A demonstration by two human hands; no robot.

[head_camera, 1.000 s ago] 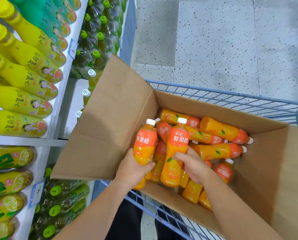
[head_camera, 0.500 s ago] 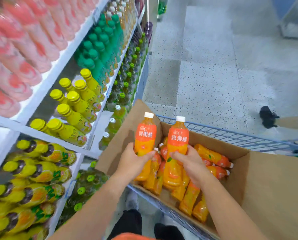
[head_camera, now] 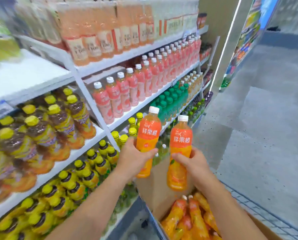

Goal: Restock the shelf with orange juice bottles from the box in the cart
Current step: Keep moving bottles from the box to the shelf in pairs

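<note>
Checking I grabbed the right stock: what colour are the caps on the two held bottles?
White, on both held bottles; clearest in the head view.

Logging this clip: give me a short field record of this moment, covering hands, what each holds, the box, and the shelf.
left hand: grips one orange juice bottle, upright, white cap
right hand: grips a second orange juice bottle, upright, white cap
both bottles: lifted clear of the box, not yet on the shelf
cardboard box: open, more orange bottles lying inside
shelf: on the person's left, rows of pink, green and yellow-capped drinks
image: motion blur at left edge
</note>
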